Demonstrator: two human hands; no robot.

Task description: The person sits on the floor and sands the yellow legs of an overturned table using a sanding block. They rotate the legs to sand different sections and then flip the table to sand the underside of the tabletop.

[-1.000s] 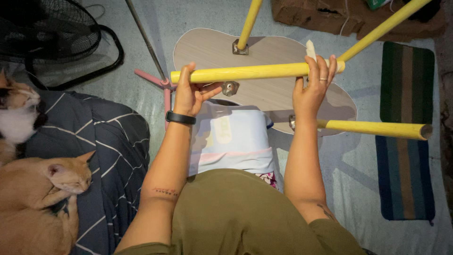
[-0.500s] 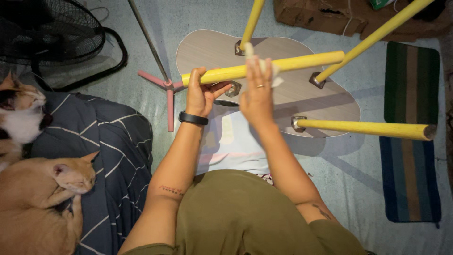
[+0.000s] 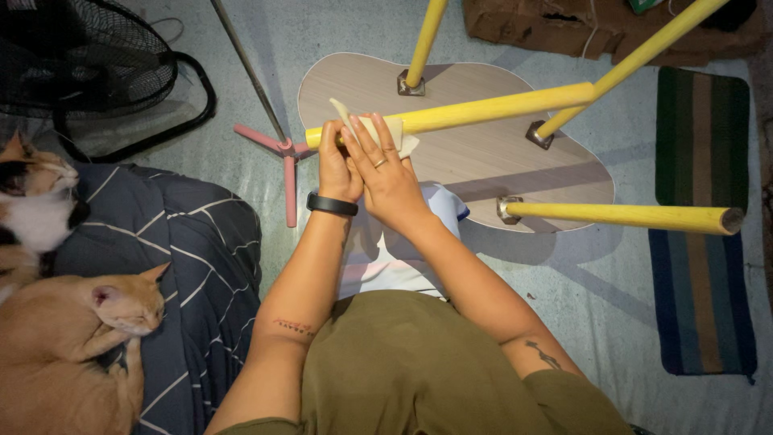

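— Checked the left hand (image 3: 336, 165)?
— Checked. Closed in a fist round the near end of the yellow leg (image 3: 491, 107), thumb side up, black band at the wrist.
— And the right hand (image 3: 388, 173)?
— Laid flat, fingers straight and pressed together, holding a pale cloth (image 3: 398, 129) against that same leg. Not curled round it, as far as could be seen.
— Located the leg itself?
— Held level above the upturned tabletop (image 3: 483, 165), running off to the right. Appeared loose, not seated in any fitting.
— Counted what was done?
— Counted three other legs (image 3: 620, 216) already standing in metal brackets (image 3: 508, 209) on the underside. Judged the cloth to be at the near end only; could not tell how much of the length had been rubbed.
— Found a fourth bracket?
— Could not; hidden, perhaps, under the hands.
— Noted anything else?
— Two cats (image 3: 72, 346) on a dark blanket (image 3: 193, 258) to the left, a fan (image 3: 80, 64) beyond, a striped rug (image 3: 700, 242) to the right.
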